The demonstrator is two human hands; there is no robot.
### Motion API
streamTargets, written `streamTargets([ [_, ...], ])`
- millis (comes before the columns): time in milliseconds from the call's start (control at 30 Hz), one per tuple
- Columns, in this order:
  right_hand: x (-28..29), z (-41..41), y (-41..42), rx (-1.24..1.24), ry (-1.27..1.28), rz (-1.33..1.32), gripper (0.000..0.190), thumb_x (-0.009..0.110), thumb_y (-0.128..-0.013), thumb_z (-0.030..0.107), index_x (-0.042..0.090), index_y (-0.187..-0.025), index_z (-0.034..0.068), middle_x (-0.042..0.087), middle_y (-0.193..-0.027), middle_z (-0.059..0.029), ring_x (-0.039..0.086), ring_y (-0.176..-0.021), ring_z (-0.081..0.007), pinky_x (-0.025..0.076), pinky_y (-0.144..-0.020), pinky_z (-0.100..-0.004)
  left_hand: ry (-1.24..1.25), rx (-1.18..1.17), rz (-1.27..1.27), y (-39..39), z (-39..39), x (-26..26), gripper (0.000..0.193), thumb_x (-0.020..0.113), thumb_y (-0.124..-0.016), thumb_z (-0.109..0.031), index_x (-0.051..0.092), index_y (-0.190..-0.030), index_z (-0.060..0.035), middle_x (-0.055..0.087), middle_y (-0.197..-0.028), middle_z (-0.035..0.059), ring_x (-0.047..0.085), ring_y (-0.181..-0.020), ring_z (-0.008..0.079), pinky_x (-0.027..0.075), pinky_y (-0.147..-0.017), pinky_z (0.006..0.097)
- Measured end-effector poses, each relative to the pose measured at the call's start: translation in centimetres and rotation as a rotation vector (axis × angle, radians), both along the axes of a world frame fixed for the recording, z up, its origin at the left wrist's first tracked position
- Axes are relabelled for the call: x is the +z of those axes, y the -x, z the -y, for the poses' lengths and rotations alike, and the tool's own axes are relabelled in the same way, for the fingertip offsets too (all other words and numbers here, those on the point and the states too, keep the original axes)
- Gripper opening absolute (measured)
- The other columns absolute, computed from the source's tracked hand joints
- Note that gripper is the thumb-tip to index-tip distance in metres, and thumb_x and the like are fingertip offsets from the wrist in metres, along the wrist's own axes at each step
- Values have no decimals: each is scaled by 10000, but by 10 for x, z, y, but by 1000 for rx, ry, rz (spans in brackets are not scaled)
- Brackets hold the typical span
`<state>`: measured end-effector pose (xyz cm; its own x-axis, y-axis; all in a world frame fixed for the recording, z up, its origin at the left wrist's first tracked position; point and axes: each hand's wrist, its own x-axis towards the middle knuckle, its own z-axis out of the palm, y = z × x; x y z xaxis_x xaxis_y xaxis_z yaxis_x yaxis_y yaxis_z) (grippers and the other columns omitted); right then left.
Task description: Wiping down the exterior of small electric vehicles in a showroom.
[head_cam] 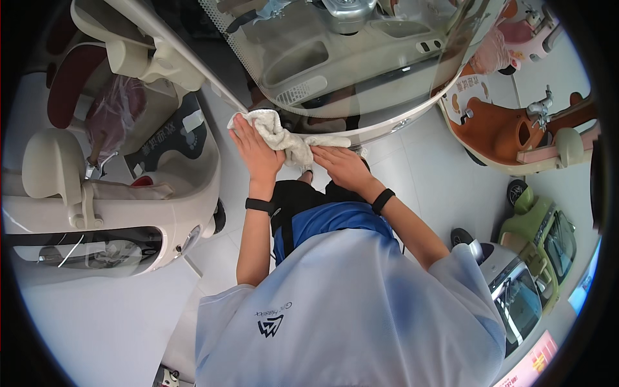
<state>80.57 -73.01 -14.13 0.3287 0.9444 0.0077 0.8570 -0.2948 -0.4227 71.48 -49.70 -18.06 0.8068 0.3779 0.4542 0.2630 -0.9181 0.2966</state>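
A bunched off-white cloth (pixel 290 141) lies along the lower rim of a curved vehicle windscreen (pixel 338 104). At the cloth's left end, my left hand (pixel 256 151) presses it against the corner of the rim, with fingers extended over it. The right part of the cloth is under and just beyond the fingers of my right hand (pixel 347 167), which are straight and close together; its thumb is hidden. A pale dashboard (pixel 372 58) shows through the glass. Both wrists wear black bands.
A cream small vehicle (pixel 193 213) with plastic-covered seat parts stands close on the left. An orange-and-cream scooter (pixel 498 130) is at the right. Farther down that side are a silver vehicle (pixel 503 263) and a green one (pixel 532 217). Pale floor tiles (pixel 396 179) show between them.
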Motion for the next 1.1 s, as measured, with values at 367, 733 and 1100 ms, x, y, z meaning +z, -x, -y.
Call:
streamTargets([
  [367, -41, 35, 1, -15, 91, -27, 580, 617, -833, 70, 556, -1409, 95, 540, -1495, -34, 514, -1359, -202, 416, -1122, -378, 41, -72, -86, 27, 9, -40, 862, 631, -845, -274, 261, -1515, 124, 202, -1604, 380, 172, -1532, 486, 109, -1246, 601],
  [733, -5, 17, -5, -135, 36, 109, 731, 625, -809, 46, 457, -1516, 118, 451, -1568, -23, 445, -1416, -208, 383, -1149, -435, 473, -20, 154, -19, 3, 36, 890, 596, -935, -187, 58, -1566, 134, 114, -1640, 360, 189, -1524, 487, 138, -1246, 532],
  [1100, -18, -5, -1, -37, -102, 58, 694, 634, -778, 42, 529, -1462, 98, 504, -1534, 5, 488, -1382, -183, 403, -1126, -385, 979, -95, 269, -1, 2, -58, 168, 485, -999, -72, 599, -1057, 36, 658, -989, 142, 651, -929, 272, 505, -859, 404],
])
